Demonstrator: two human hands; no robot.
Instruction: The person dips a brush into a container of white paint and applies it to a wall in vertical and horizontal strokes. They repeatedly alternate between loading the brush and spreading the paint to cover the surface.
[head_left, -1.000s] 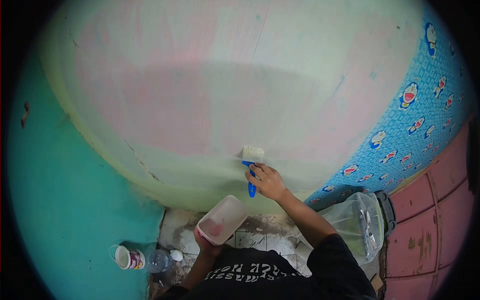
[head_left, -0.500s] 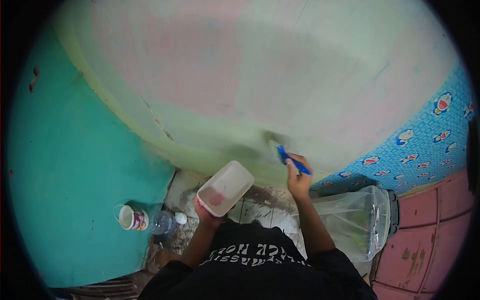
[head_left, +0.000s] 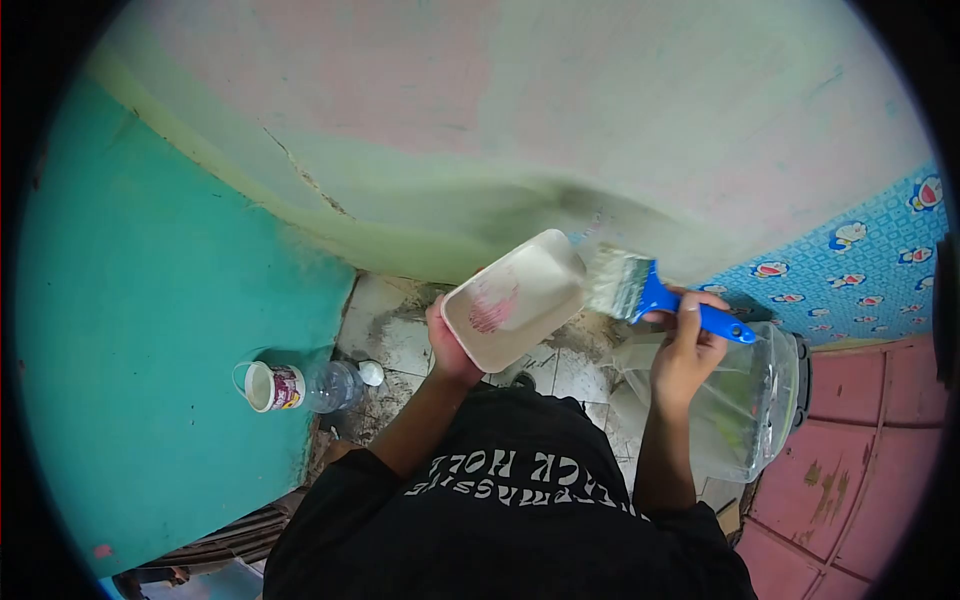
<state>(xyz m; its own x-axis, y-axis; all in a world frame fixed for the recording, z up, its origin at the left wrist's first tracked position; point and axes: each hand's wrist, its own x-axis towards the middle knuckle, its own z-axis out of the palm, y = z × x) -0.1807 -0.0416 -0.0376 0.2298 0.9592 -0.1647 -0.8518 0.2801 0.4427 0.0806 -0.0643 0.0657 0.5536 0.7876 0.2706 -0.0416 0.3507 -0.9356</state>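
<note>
My left hand point(head_left: 455, 345) grips the near left side of a shallow white tray point(head_left: 545, 275), tilted so its inside faces me. A pink smear point(head_left: 494, 305) marks the tray's inner surface. In my right hand point(head_left: 690, 345) is a wide paintbrush point(head_left: 655, 295), fingers wrapped round its blue handle. Its pale, paint-coated bristles point left and sit right by the tray's right rim. Beyond both hands rises a wall point(head_left: 420, 190) with patchy pink and pale green paint.
A teal wall point(head_left: 180, 300) stands on the left. On the tiled floor are a small white bucket point(head_left: 260, 385) and a clear plastic bottle point(head_left: 335, 387). To the right are a plastic-covered bin point(head_left: 745, 400), blue cartoon-patterned wallpaper point(head_left: 850, 270) and pink panels point(head_left: 835, 450).
The paintbrush has come away from the wall, back toward me and to the right, beside the tray. The tray has risen and shifted right in view.
</note>
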